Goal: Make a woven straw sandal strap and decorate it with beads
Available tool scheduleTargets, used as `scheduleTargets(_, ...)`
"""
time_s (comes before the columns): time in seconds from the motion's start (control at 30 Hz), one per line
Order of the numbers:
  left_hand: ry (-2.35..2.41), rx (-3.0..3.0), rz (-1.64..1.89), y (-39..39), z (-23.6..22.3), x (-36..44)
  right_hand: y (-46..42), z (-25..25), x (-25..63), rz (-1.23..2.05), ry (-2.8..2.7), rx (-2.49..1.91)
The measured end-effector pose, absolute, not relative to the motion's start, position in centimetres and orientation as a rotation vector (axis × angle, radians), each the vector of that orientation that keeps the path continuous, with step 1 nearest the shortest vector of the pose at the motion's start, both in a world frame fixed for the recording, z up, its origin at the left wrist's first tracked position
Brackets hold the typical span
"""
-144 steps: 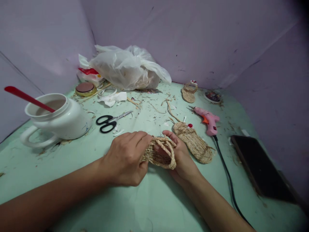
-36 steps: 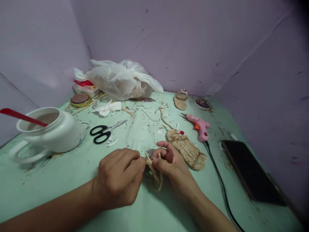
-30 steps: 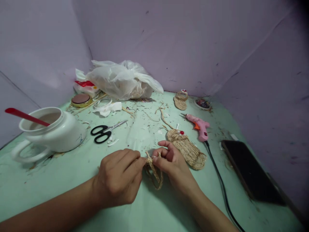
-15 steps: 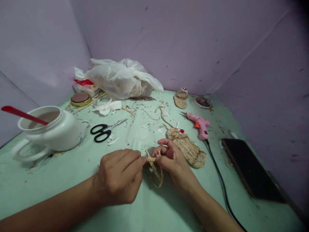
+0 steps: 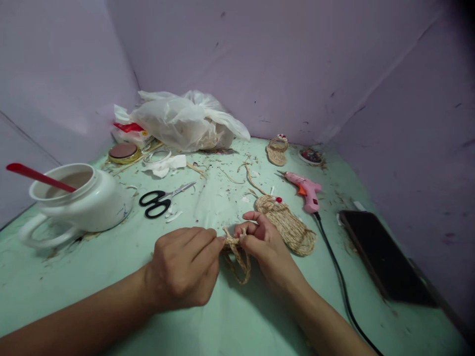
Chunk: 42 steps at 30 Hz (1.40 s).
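One braided straw piece [image 5: 232,242], loops hanging, is pinched in closed fingertips of left hand [image 5: 183,267] and right hand [image 5: 272,254], right outer fingers half-open.

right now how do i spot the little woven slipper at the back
Find the big plastic bag by the back wall. The little woven slipper lies to its right. Unlike the larger flat slipper beside the right hand, its beaded strap arches up.

Packet [image 5: 130,134]: print too small to read
Glue gun [image 5: 310,192]: dark label, unreadable
White pot [image 5: 97,203]: blue marks, no legible letters
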<state>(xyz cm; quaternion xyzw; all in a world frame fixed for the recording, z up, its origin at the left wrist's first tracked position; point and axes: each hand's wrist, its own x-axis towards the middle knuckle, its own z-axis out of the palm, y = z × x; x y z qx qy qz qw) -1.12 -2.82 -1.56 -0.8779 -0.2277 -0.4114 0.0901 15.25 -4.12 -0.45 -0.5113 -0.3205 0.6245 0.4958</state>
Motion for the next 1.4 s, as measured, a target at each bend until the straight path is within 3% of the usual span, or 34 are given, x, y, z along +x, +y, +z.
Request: scheduleTargets(1.4,-0.618,-2.639,-1.225,-2.68,-1.73,-1.15,-4.27,-0.92,15.24,1.511,-0.844,-1.243)
